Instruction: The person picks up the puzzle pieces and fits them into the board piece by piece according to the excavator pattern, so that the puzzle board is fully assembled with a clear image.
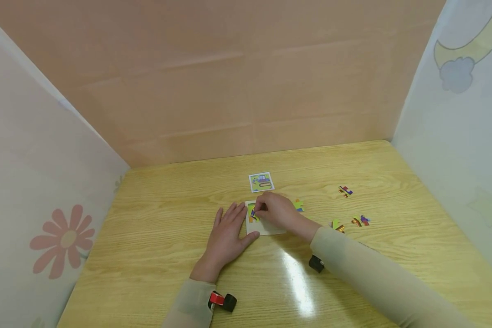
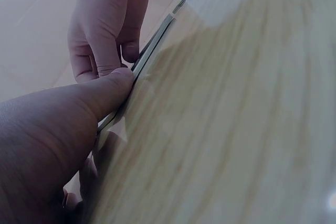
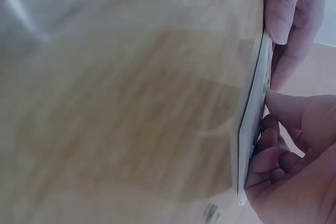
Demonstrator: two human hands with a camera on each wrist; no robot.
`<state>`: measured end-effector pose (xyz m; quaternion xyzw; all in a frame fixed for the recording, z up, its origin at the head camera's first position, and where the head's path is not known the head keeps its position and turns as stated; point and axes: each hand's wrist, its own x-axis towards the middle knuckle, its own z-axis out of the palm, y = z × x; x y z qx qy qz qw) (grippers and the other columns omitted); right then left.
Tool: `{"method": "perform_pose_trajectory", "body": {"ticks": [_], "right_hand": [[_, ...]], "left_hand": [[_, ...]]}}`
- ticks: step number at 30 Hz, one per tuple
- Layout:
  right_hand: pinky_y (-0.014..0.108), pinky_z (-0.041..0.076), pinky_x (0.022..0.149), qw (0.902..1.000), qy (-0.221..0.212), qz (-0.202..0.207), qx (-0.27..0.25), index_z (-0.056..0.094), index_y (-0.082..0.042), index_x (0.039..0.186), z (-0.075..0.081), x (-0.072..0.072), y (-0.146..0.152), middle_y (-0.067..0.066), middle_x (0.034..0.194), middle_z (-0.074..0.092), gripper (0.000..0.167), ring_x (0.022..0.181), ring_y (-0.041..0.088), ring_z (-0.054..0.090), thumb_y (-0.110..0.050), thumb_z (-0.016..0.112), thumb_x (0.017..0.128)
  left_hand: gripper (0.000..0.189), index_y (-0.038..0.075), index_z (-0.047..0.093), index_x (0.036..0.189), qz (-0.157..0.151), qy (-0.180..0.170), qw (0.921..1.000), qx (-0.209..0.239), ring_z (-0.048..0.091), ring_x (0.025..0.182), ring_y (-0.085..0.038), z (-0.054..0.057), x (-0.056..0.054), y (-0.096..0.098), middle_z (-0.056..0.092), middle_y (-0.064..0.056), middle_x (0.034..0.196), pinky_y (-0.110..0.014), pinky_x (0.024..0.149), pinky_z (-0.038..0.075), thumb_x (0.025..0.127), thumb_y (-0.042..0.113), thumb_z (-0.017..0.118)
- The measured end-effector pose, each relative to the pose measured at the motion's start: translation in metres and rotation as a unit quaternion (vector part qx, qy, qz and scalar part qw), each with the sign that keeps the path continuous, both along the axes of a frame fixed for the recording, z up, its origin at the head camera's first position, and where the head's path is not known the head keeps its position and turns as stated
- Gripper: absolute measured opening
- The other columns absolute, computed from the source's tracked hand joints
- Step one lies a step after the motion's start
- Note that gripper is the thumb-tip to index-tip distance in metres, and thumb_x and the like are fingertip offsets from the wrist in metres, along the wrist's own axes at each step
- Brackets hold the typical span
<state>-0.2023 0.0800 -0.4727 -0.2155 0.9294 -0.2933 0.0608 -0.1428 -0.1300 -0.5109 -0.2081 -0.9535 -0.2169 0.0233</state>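
Observation:
A white-framed puzzle board (image 1: 270, 231) lies on the table, with a few green, blue and orange pieces in its upper left part. My left hand (image 1: 228, 233) lies flat along its left side, fingers extended and thumb on the lower left corner. The left wrist view has that thumb (image 2: 113, 82) against the board's edge. Over the board, my right hand (image 1: 275, 210) pinches a small puzzle piece (image 1: 253, 212) between thumb and bent fingers, at the filled corner. Its other fingers curl beside the board in the right wrist view, and they hide most of the piece.
Above the board lies a square picture card (image 1: 261, 181) of a blue digger. Loose puzzle pieces lie to the right: one by the board (image 1: 298, 205), one near the right sleeve (image 1: 337, 226), and others farther off (image 1: 345, 191). Walls enclose the back and sides.

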Motion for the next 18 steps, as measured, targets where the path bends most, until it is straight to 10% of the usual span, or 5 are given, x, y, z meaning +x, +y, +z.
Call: {"method": "perform_pose_trajectory", "body": {"ticks": [18], "right_hand": [[0.035, 0.055, 0.081, 0.9993, -0.032, 0.019, 0.0, 0.074, -0.019, 0.085, 0.006, -0.0037, -0.001, -0.007, 0.093, 0.069, 0.019, 0.086, 0.011, 0.062, -0.01, 0.084, 0.099]], "left_hand": [[0.086, 0.004, 0.047, 0.167, 0.0, -0.005, 1.0, -0.002, 0.028, 0.166, -0.03, -0.0004, 0.0002, -0.0007, 0.041, -0.009, 0.175, -0.057, 0.137, 0.005, 0.104, 0.057, 0.073]]}}
